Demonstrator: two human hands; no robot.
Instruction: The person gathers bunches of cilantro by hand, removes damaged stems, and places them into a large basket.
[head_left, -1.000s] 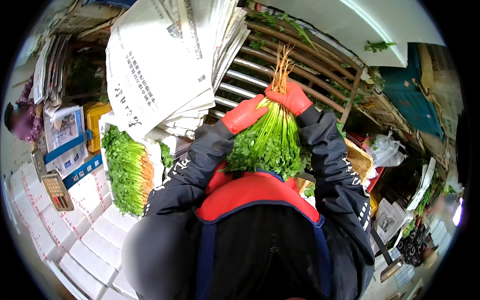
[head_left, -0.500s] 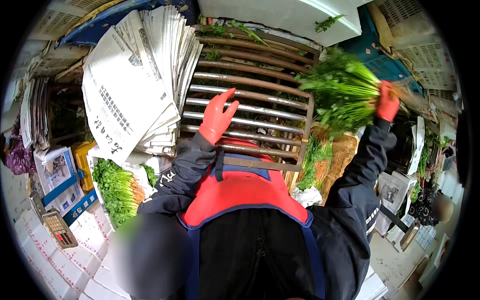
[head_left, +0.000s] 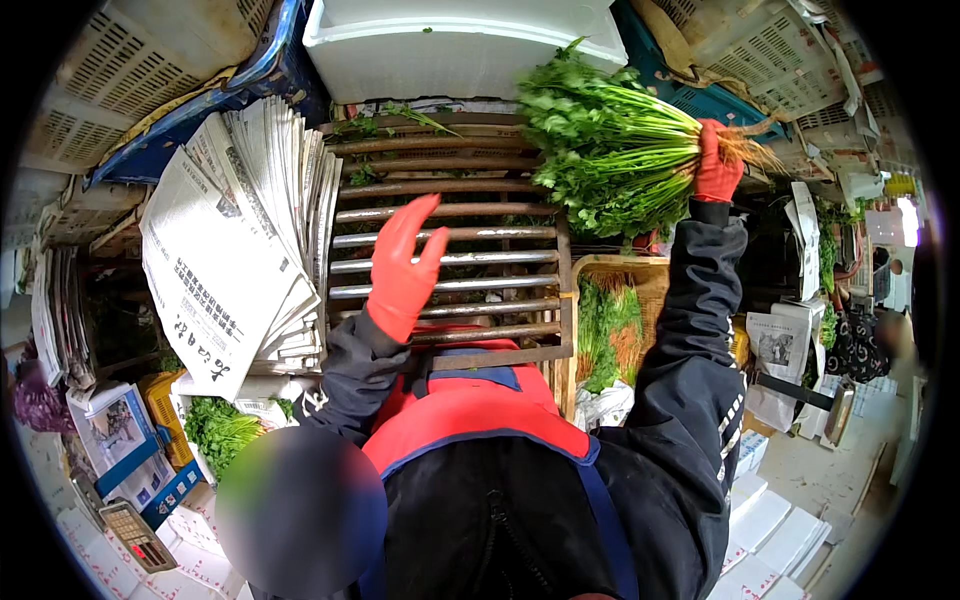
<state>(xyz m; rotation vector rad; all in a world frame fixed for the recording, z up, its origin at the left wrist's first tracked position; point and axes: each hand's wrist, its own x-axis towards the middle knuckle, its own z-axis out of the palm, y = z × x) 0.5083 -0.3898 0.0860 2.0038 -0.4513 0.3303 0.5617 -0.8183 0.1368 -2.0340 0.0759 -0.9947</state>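
Observation:
My right hand (head_left: 718, 162), in a red glove, is closed around the root end of a large bunch of coriander (head_left: 610, 150). The leafy tops point left, and pale roots stick out past my fist. The bunch is up over the far right of a rack of metal bars (head_left: 455, 266). Over the rack's left part hovers my left hand (head_left: 400, 275), also red-gloved, with thumb and fingers apart and nothing in it. Just left of it, a fanned stack of newspapers (head_left: 225, 270) lies across the rack's left side.
A white foam box (head_left: 450, 62) stands beyond the rack. Right of the rack, a wicker basket (head_left: 655, 278) holds more rooted greens (head_left: 605, 330). Greens (head_left: 218, 432) lie in a white container at lower left. Loose sprigs (head_left: 420, 118) litter the far bars. Plastic crates (head_left: 160, 60) line the back left.
My view has shifted, bringing more of the foam box into sight. My right hand has carried the coriander farther away from me. My left hand stays open over the bars.

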